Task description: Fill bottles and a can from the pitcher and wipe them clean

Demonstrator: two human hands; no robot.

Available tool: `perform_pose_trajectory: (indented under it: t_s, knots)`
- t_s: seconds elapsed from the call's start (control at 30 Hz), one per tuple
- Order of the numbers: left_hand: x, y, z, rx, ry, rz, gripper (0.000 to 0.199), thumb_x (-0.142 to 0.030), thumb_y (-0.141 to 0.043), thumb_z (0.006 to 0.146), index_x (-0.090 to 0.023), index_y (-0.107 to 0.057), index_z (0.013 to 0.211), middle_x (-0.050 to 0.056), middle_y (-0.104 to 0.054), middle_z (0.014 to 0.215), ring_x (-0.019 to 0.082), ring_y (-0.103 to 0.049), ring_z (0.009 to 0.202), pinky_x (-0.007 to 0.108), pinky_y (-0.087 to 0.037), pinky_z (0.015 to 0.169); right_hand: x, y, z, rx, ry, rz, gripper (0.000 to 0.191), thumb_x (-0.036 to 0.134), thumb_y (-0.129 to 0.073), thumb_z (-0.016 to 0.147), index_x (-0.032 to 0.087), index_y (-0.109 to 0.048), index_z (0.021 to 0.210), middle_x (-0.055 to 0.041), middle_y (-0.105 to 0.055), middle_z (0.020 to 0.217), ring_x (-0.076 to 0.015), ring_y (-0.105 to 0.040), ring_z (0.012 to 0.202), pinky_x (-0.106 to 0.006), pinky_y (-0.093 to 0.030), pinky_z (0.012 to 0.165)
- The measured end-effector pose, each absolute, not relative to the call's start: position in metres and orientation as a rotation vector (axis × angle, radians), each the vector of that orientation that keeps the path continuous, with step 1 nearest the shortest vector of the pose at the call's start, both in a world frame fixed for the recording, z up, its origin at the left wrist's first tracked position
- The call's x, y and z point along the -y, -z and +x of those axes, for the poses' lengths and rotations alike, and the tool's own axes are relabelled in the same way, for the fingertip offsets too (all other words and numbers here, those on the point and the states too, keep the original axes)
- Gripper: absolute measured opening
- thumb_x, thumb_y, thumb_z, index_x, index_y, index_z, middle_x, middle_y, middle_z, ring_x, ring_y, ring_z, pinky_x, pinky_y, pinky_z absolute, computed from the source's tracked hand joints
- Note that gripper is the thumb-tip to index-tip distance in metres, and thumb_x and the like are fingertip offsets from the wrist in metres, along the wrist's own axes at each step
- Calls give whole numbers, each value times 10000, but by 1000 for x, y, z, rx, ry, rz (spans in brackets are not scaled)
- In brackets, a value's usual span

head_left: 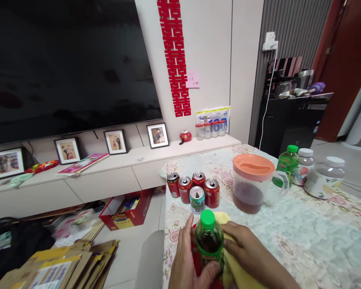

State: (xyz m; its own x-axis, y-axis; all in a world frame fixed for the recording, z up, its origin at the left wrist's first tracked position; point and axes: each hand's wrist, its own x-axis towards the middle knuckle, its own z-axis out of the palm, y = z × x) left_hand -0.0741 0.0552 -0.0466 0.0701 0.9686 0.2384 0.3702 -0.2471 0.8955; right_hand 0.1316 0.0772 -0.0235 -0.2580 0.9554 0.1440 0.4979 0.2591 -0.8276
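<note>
A small bottle with a green cap stands upright near the front of the flowered table. My left hand is wrapped round its left side, the thumb across its front. My right hand presses a yellow cloth against the bottle's right side. Something red shows beneath and behind the bottle, mostly hidden. Just beyond it stands a teal and white can, with several opened red cans grouped behind. Right of the cans is a clear pitcher with an orange lid and dark liquid inside.
Another green bottle and two white-lidded jars stand at the table's right. Left of the table, a red box and flattened cardboard lie on the floor. Picture frames and glass jars line the white cabinet.
</note>
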Motion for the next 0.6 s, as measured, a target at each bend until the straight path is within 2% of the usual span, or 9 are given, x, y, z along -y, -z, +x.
perform_pose_trajectory:
  t_s: [0.1, 0.17, 0.27, 0.33, 0.47, 0.53, 0.6]
  knots:
    - [-56, 41, -71, -1370, -1149, 1673, 787, -310, -756, 699, -179, -533, 1442, 169, -635, 1428, 391, -605, 1318, 540, -466, 1133, -71, 12, 136, 1693, -949, -1208, 390, 378, -639, 940, 224, -757, 1279, -116, -718, 1320, -298, -653, 1231, -437, -481, 1112]
    - [-56, 38, -70, -1347, -1151, 1631, 730, -319, -742, 709, -202, -545, 1402, 135, -679, 1374, 357, -654, 1255, 511, -495, 1101, -65, 5, 138, 1562, -915, -1167, 425, 457, -658, 954, 248, -750, 1312, -109, -697, 1363, -297, -647, 1263, -407, -502, 1103]
    - [-54, 38, -69, -1309, -1179, 1610, 743, -371, -735, 729, -227, -509, 1422, 113, -687, 1390, 337, -666, 1261, 490, -505, 1096, -57, -3, 140, 1502, -819, -1079, 377, 488, -659, 972, 299, -768, 1280, -76, -694, 1358, -264, -659, 1257, -306, -548, 1029]
    - [-54, 38, -69, -1317, -1192, 1662, 720, -363, -727, 735, -236, -526, 1414, 105, -698, 1376, 331, -676, 1249, 480, -516, 1085, -55, -7, 139, 1571, -762, -1034, 344, 462, -632, 997, 307, -770, 1272, -69, -693, 1343, -245, -657, 1253, -277, -539, 1025]
    - [-54, 42, -68, -1318, -1255, 1791, 665, -344, -698, 768, -242, -557, 1409, 101, -709, 1365, 319, -681, 1250, 460, -529, 1086, -63, -4, 135, 1701, -798, -1069, 341, 406, -523, 1053, 254, -753, 1254, -94, -687, 1303, -226, -651, 1197, -293, -511, 1026]
    - [-53, 47, -67, -1319, -1293, 1836, 661, -322, -670, 791, -246, -544, 1435, 99, -694, 1399, 312, -668, 1284, 454, -519, 1110, -69, 3, 133, 1778, -849, -1101, 329, 354, -470, 1063, 221, -754, 1163, -97, -700, 1220, -216, -656, 1109, -311, -508, 989]
    - [-52, 55, -66, -1320, -1333, 1881, 663, -306, -636, 830, -234, -513, 1478, 116, -668, 1439, 315, -646, 1325, 452, -520, 1116, -74, 14, 131, 1890, -866, -1149, 336, 288, -420, 1053, 195, -737, 995, -84, -706, 1048, -203, -653, 957, -317, -513, 885]
